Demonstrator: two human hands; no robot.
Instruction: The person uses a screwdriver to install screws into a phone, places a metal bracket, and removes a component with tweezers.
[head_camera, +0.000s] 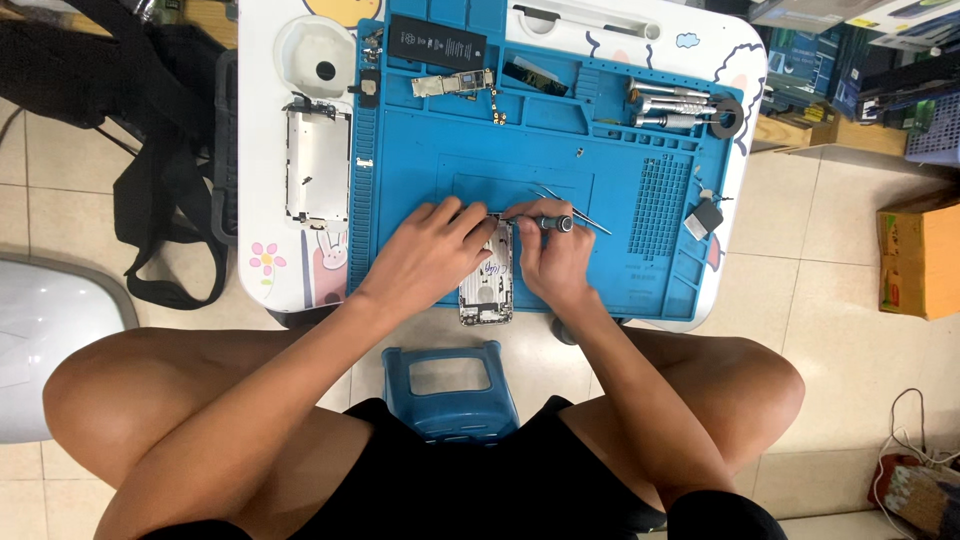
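An opened phone housing lies on the blue repair mat near its front edge. My left hand rests on the housing's left side, fingers pressing its top end. My right hand grips a small screwdriver, whose tip meets the top of the housing. Thin metal tweezers lie just beyond my right hand.
On the mat's far side lie a black battery, a circuit board and several screwdrivers. A phone screen frame rests on the white table at left. A blue stool stands below; cardboard boxes at right.
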